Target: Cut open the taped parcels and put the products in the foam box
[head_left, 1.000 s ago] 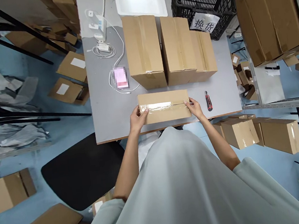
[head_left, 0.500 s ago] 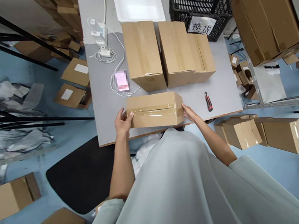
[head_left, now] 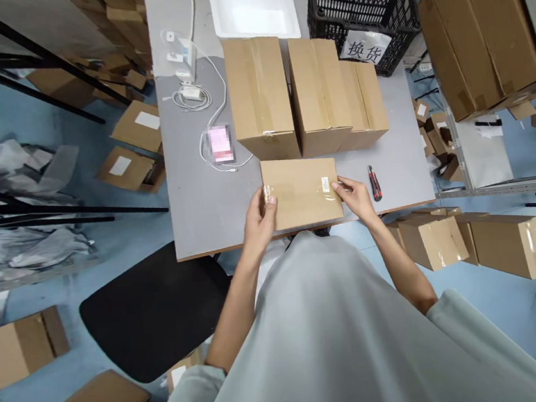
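Between my two hands is a taped cardboard box [head_left: 298, 191] at the table's front edge, with a small white label near its right end. My left hand [head_left: 259, 220] grips its left end, thumb on the face turned to me. At the right end, my right hand [head_left: 353, 196] holds the corner with thumb and fingers. A red and black utility knife [head_left: 374, 183] lies on the table just right of my right hand. Behind the held box stand three more cardboard boxes: a large one [head_left: 260, 92], a middle one [head_left: 318, 92] and a smaller one [head_left: 366, 96].
On the grey table [head_left: 193, 203] are a power strip [head_left: 187, 62] with white cables and a blurred pink item [head_left: 221, 144]. At the back are a white tray [head_left: 252, 3] and a black crate [head_left: 360, 10]. A black chair [head_left: 155, 317] stands at the left front.
The box has shifted to the right and been turned in my hands, so a broad face with a label now shows instead of the taped seam. Both hands moved right with it.
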A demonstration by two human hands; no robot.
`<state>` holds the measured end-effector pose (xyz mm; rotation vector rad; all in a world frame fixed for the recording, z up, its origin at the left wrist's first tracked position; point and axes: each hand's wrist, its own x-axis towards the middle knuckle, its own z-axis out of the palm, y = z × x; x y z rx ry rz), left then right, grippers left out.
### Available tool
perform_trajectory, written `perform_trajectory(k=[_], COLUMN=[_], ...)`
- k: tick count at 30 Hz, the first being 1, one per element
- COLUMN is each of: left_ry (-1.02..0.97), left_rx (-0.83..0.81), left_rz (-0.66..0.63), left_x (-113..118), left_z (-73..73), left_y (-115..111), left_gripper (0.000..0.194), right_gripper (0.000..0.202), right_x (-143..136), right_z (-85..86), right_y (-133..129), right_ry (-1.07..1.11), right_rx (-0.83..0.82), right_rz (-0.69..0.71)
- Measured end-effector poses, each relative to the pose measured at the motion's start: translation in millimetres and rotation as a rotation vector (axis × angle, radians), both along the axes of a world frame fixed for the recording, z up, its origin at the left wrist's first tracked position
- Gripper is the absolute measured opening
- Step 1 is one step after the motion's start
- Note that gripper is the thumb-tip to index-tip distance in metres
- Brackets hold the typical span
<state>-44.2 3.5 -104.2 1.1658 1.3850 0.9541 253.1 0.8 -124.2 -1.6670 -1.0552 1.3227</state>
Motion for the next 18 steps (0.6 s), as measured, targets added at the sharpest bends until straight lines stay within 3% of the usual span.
perform_trajectory(k=[5, 10, 14, 18], left_ry=[0.008, -0.048, -0.084, -0.072], left_rx=[-0.037, -0.078, -0.153, -0.188], left_rz=[0.041, 0.02, -0.025, -0.009], left_x=[3, -24, -57, -90], left_z=[-18.4, -24.6, -30.8, -40.1], left_y=[5, 6, 12, 22], left_gripper=[0.074, 0.078, 0.083, 0.09], right_gripper=[0.072, 0.072, 0.071, 0.064], right_x=[-1, -22, -19, -10], right_z=[6.5, -2.9, -27.0, -66.0], right_y=[0, -2, 7, 25], right_ry=[-0.062, -0.119, 0.021, 0.057], right_rx=[-0.009, 0.023, -0.017, -0.262], right_rz=[0.022, 0.062, 0.077, -0.06])
